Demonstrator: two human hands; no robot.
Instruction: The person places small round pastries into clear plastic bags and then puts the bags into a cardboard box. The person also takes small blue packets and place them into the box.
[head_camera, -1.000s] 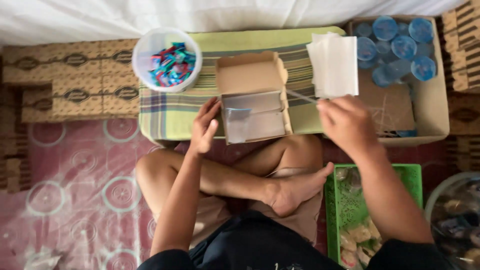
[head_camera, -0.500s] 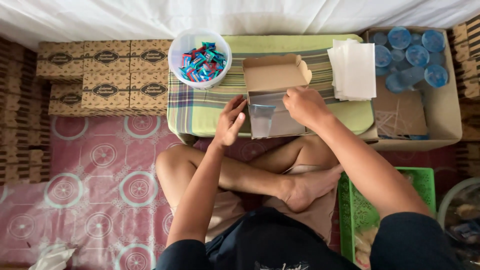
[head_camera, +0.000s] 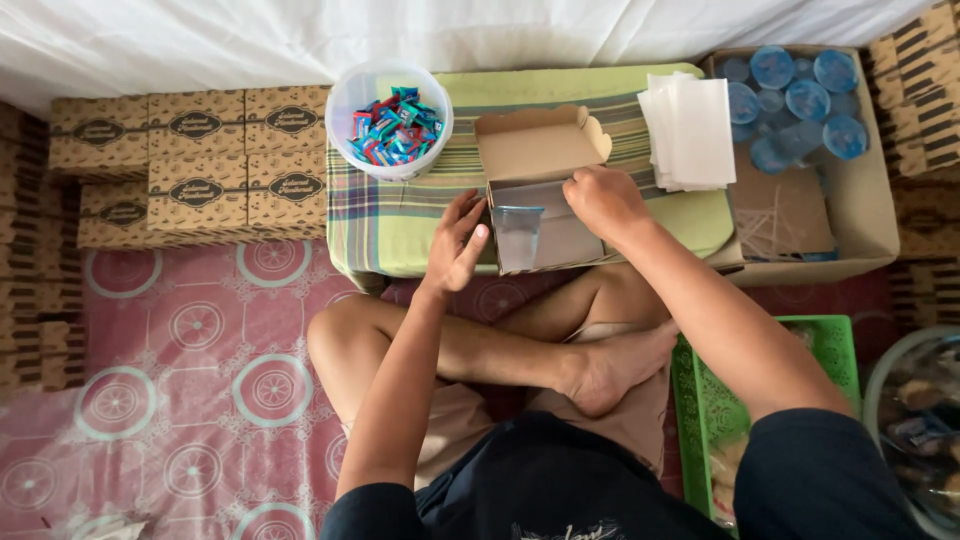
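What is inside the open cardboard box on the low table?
A clear plastic cup stands in the open box. The right hand covers part of the inside, so anything under it stays unseen.

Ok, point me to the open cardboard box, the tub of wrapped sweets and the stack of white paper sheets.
open cardboard box (head_camera: 540, 148), head view, on the raised inner face of its lid.
tub of wrapped sweets (head_camera: 352, 95), head view, on the bare white rim at its left.
stack of white paper sheets (head_camera: 695, 132), head view, on the middle of the top sheet.

A low table (head_camera: 400, 225) (draped in plaid cloth) bears a candy tub (head_camera: 390, 120) at its left corner, an open carton (head_camera: 540, 150) centrally, white napkins (head_camera: 690, 130) right.
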